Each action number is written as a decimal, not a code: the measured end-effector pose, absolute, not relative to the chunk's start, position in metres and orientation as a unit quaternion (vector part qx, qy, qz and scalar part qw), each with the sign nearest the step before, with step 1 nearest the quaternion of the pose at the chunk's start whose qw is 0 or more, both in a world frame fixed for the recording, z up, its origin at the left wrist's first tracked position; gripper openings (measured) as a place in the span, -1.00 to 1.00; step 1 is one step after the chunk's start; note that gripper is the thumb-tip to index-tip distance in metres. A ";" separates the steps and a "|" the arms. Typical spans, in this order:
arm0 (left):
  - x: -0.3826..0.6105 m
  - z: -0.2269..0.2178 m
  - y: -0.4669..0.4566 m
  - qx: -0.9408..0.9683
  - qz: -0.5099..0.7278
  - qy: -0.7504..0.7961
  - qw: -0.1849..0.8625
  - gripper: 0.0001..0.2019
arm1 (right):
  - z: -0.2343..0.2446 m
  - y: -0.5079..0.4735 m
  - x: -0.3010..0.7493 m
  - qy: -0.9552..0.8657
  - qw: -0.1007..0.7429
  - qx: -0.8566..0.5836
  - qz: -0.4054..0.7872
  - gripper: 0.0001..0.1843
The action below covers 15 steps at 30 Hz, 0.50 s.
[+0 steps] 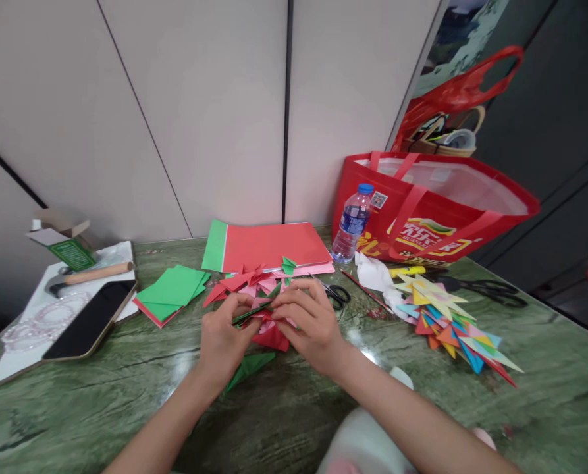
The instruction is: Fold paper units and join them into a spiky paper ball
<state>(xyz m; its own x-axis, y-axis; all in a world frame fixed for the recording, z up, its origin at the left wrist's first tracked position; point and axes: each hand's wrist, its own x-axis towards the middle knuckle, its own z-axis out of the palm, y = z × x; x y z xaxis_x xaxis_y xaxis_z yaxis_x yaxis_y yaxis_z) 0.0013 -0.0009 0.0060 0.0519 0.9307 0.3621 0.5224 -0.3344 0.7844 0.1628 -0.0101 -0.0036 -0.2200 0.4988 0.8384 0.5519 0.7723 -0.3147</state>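
Note:
Between my two hands is a folded piece of dark green paper [258,309], held up just over the table. My left hand [227,329] pinches its left side between thumb and fingers. At its right end, the bent fingers of my right hand [307,322] close on the same paper. Behind and below lie folded red paper pieces [234,283] and pink ones, partly hidden by my hands. A folded green paper piece [251,368] rests on the table nearer to me, and a small green one [288,265] stands farther back.
Stacked green squares [172,289] lie left; red sheets [278,243] lie behind. Scissors [338,294], a water bottle [353,224] and a red bag [432,210] stand or lie right, near colourful folded papers [452,329]. A phone [93,319] and hammer [93,275] are at far left.

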 end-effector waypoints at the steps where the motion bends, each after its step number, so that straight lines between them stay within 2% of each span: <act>1: 0.001 0.006 -0.001 0.690 0.438 0.529 0.228 -0.84 | -0.004 -0.010 0.163 -0.781 0.525 -0.335 -0.027 -0.88; 15: 0.000 0.001 0.002 0.709 0.448 0.509 0.193 -0.87 | -0.007 -0.008 0.161 -0.788 0.514 -0.338 -0.015 -0.92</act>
